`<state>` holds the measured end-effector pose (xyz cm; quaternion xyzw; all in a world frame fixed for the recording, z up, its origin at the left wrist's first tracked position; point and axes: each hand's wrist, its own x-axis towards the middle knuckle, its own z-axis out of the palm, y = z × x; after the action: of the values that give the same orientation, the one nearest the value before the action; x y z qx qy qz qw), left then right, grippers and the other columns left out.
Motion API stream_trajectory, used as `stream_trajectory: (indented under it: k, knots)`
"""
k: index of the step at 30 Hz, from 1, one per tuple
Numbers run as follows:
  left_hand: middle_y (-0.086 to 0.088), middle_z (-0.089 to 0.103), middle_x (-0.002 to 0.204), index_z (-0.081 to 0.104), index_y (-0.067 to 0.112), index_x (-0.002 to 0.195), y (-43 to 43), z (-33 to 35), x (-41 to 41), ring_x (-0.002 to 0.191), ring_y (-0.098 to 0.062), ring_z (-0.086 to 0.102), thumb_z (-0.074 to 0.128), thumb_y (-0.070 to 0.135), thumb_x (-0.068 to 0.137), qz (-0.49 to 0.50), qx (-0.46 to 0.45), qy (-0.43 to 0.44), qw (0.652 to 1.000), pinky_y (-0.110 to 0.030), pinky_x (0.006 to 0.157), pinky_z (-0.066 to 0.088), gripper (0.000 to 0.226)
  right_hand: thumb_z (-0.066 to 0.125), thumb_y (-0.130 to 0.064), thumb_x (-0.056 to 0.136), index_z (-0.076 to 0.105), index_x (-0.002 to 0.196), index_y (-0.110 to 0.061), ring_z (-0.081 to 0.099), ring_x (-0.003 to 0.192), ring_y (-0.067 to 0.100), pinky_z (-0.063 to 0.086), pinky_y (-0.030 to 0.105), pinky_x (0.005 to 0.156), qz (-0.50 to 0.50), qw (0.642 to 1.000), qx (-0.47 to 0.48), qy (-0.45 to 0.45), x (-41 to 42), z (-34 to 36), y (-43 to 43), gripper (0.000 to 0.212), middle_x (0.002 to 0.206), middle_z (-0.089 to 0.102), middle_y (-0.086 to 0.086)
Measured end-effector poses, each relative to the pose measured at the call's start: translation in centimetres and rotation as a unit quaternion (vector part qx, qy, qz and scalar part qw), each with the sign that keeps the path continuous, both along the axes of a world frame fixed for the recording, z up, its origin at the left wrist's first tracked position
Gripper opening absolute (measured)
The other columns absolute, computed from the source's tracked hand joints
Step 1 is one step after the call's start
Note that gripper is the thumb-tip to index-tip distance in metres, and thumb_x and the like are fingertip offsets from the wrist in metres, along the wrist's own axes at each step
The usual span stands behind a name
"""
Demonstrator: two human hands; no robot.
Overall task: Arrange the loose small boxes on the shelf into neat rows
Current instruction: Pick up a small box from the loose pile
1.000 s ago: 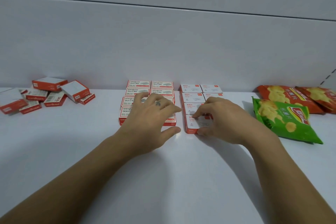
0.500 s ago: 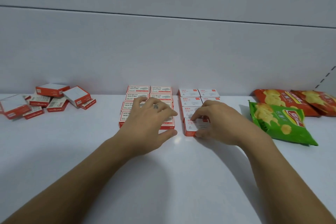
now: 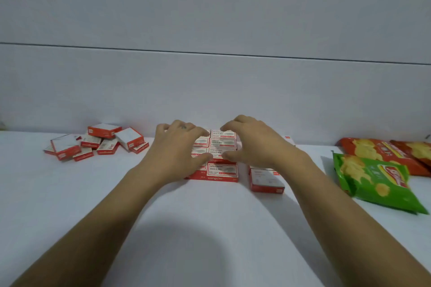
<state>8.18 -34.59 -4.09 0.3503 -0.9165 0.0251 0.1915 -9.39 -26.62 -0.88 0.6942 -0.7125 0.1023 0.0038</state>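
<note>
On the boxes [image 3: 222, 171] — both hands [image 3: 173, 149] [image 3: 258, 147] (fingers loosely curled)

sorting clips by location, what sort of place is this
Probably a shop, or a mock-up of one: a white shelf with a plain back panel, small red-and-white staple boxes set in rows, and crisp bags lying beside them.

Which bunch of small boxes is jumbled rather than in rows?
The left pile: its red-and-white boxes lie tilted and overlapping, while the middle boxes sit in straight rows.
</note>
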Motion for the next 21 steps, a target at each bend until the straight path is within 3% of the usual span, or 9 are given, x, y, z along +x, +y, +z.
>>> stream_trajectory:
  k: [14,21]
  knots:
    - [0.008,0.048,0.140,0.045,0.038,0.132,-1.6,-0.1,13.5,0.131,-0.017,0.036,0.055,0.060,0.083,0.245,0.024,0.019,0.969,-0.041,0.105,0.024,0.054,0.059,-0.046,0.087,0.040,0.139,-0.027,0.047,0.122,0.023,0.035,0.036,0.100,0.131,0.991,0.021,0.011,10.4,-0.3,-8.6,0.059,0.138,0.045,0.001]
    - [0.008,0.045,0.143,0.042,0.040,0.134,-1.7,-0.5,16.8,0.133,-0.017,0.034,0.052,0.064,0.083,0.303,0.037,0.016,0.952,-0.044,0.109,0.023,0.057,0.051,-0.049,0.087,0.052,0.125,-0.022,0.055,0.107,0.024,0.038,0.032,0.077,0.102,0.994,0.023,0.037,14.7,-1.8,-12.8,0.046,0.120,0.056,0.004]
